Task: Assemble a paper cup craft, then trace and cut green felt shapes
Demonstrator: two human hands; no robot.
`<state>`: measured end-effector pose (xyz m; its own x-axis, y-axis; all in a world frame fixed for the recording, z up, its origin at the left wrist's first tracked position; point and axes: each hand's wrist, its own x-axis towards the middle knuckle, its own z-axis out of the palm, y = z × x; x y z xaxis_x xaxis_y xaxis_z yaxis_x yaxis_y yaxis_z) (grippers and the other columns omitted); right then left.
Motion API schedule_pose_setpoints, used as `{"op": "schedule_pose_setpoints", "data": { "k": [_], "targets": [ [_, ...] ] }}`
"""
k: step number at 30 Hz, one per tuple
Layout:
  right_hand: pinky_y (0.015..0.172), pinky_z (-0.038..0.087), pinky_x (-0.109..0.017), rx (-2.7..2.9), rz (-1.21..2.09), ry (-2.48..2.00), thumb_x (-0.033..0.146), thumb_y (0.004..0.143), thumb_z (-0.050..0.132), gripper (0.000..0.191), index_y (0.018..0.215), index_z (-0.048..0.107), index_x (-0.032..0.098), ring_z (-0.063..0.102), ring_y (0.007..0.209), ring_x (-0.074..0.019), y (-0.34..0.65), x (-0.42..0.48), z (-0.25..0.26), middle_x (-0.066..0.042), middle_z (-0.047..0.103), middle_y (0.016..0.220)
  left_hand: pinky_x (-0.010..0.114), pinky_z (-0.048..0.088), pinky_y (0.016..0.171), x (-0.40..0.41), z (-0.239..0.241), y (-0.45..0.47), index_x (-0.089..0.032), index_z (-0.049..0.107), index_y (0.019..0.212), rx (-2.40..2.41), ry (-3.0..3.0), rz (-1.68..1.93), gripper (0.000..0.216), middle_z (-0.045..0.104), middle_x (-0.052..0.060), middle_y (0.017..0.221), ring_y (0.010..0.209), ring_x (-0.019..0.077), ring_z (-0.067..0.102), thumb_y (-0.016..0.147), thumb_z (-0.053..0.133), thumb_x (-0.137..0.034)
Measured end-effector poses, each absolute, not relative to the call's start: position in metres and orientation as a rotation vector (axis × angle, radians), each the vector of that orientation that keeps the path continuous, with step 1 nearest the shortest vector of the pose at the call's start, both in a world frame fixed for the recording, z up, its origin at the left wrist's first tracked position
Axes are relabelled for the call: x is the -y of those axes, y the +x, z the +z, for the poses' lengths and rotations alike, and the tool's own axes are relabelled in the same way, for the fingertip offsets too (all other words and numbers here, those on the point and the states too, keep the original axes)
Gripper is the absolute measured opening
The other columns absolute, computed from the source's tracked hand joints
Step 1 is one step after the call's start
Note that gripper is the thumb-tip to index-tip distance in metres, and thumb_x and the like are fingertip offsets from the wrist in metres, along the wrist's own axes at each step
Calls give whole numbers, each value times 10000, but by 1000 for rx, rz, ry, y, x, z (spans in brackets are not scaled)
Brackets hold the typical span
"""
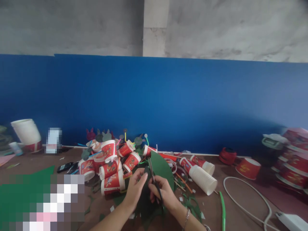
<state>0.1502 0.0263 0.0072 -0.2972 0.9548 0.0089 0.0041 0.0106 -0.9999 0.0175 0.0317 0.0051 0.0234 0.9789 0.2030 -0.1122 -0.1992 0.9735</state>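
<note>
My left hand point(136, 189) grips a sheet of dark green paper point(145, 200) between thumb and fingers. In my right hand point(165, 192) is a pair of scissors point(152, 171), its dark handles around my fingers and its blades pointing away from me along the paper. Behind the scissors spreads a larger curved piece of green paper point(163, 168). Just left of my left hand lies a heap of red and white paper cups point(112, 183), several with straws and animal-shaped paper cutouts attached.
Stacked white paper cups point(204, 180) lie on their sides to the right. Beyond them are a green tube point(222, 208), a looped white cable point(247, 210) and a red tub point(248, 168). Green paper scraps point(192, 205) litter the brown table. A blue wall panel point(154, 102) bounds the back.
</note>
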Motion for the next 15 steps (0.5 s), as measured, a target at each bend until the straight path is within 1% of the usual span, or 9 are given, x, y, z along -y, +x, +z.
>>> {"op": "schedule_pose_setpoints", "data": {
  "k": [2, 5, 9, 15],
  "targets": [
    [343, 324, -158, 1467, 1445, -1054, 431, 662, 662, 320, 744, 517, 158, 477, 362, -83, 149, -24, 7, 54, 528, 426, 251, 406, 651, -31, 4, 18, -164, 606, 790, -1034, 1226, 1418, 248, 573, -10, 682, 673, 154, 525, 763, 588, -410],
    [355, 333, -157, 1500, 1444, -1048, 410, 671, 657, 299, 746, 517, 157, 477, 376, -79, 148, -24, 5, 53, 531, 445, 228, 384, 614, -32, 3, 19, -168, 589, 754, -1043, 1178, 1445, 232, 543, -27, 654, 654, 142, 505, 754, 598, -400],
    [360, 341, -164, 1514, 1429, -1049, 424, 674, 647, 306, 751, 512, 160, 478, 379, -81, 149, -24, 3, 56, 527, 451, 224, 373, 609, -32, 3, 19, -165, 576, 729, -1006, 1170, 1447, 217, 516, -33, 634, 643, 134, 486, 758, 598, -378],
    [365, 343, -164, 1531, 1419, -1050, 408, 677, 653, 289, 729, 515, 159, 471, 386, -77, 148, -23, 6, 56, 525, 459, 219, 370, 622, -30, 6, 20, -165, 571, 728, -994, 1161, 1441, 213, 519, -30, 654, 664, 132, 481, 772, 588, -372]
  ]
}}
